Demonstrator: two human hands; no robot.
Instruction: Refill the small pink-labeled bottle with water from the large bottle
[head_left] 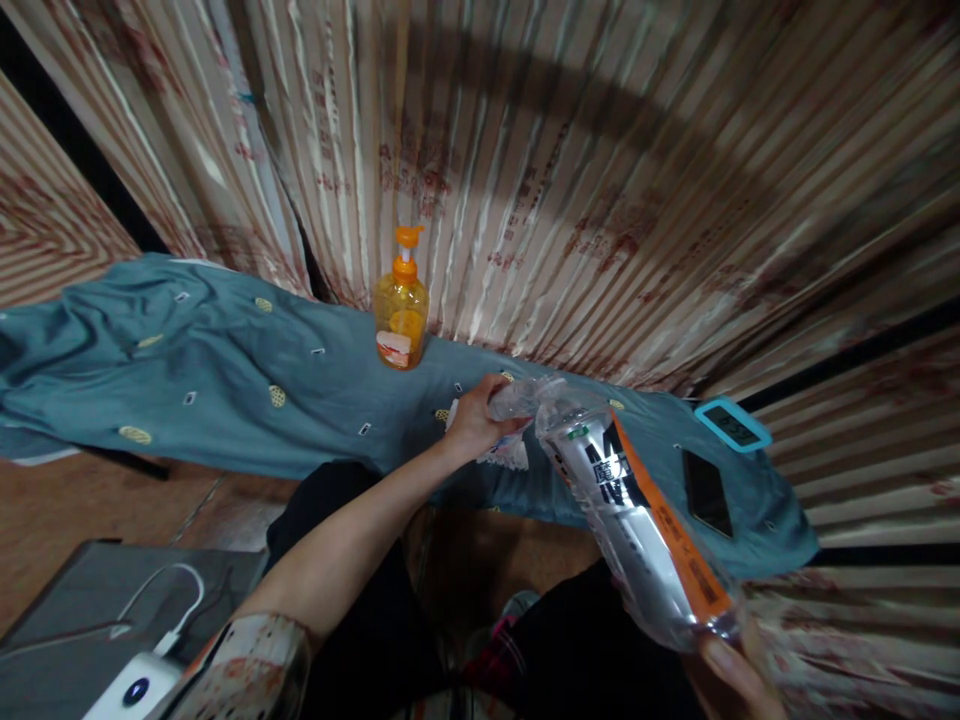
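Observation:
My right hand [739,675] grips the bottom end of a clear plastic package [637,510] with a silver, black and orange label, tilted toward the upper left. My left hand [476,420] pinches the crinkled open top of that package over a table draped in a blue-green cloth [225,370]. Under my left hand a small white piece of wrapper [510,455] lies on the cloth.
An orange pump bottle [403,305] stands upright at the cloth's far edge by striped curtains [600,180]. A black phone [707,492] and a device with a cyan frame [731,425] lie at the right. A white charger with a cable [139,685] sits on a grey box at lower left.

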